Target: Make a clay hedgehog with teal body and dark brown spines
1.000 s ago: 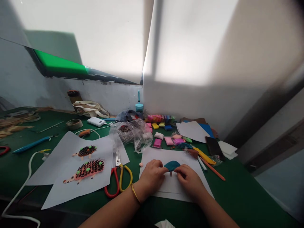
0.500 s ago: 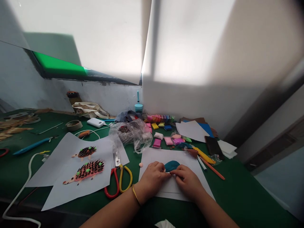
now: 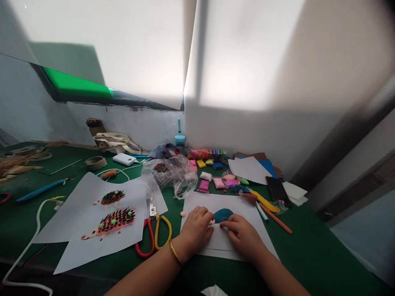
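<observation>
A flat, half-round piece of teal clay (image 3: 222,215) lies on a white sheet of paper (image 3: 212,200). My left hand (image 3: 196,229) is at its left end, fingers curled around a bit of pale pink clay (image 3: 212,221) that shows only in part. From the other side, my right hand (image 3: 243,235) rests on the paper. Its index finger is stretched out to the teal clay's lower edge, with the thumb apart beneath it. A small pale pink clay ball (image 3: 183,213) sits near the paper's left edge.
Scissors (image 3: 153,230) with red and yellow handles lie left of my hands, beside papers bearing two hedgehog figures (image 3: 115,222). Packs of coloured clay (image 3: 203,186) and a clear plastic bag (image 3: 173,174) are behind. Markers (image 3: 275,218) and a dark phone-like slab (image 3: 277,191) lie right.
My left thumb has drawn back down and left from the clay's lower edge, away from my right index finger. My right hand and the teal clay stay nearly in place.
</observation>
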A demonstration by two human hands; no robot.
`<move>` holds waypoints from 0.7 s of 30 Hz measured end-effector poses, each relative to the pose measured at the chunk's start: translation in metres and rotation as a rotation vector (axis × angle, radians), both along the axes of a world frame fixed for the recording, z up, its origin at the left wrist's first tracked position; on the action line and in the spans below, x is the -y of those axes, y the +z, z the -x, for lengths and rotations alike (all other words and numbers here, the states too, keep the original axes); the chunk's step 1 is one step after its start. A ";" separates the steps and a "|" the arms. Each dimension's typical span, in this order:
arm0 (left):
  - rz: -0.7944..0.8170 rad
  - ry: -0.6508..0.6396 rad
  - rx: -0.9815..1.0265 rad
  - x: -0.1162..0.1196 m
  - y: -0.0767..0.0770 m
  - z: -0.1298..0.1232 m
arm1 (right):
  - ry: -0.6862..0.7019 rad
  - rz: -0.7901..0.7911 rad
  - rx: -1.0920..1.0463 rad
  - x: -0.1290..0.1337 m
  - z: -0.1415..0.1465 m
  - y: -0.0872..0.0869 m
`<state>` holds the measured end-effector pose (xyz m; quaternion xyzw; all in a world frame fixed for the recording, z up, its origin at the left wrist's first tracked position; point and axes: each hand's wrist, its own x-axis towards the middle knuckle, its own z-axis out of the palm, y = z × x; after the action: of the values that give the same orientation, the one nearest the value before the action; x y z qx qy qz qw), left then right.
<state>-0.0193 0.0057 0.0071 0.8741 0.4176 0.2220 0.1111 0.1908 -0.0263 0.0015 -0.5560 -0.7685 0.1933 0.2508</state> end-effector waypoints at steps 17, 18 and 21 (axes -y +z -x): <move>0.058 0.031 0.041 -0.002 -0.004 0.003 | 0.110 -0.082 0.114 0.002 -0.001 -0.005; 0.058 0.030 0.039 -0.002 -0.004 0.002 | 0.103 -0.079 0.108 0.002 -0.001 -0.005; 0.057 0.026 0.038 -0.003 -0.004 0.002 | 0.091 -0.063 0.083 0.003 -0.003 -0.003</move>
<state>-0.0216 0.0084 0.0035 0.8607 0.4328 0.2280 0.1413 0.1934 -0.0288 -0.0013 -0.5198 -0.8085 0.1569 0.2269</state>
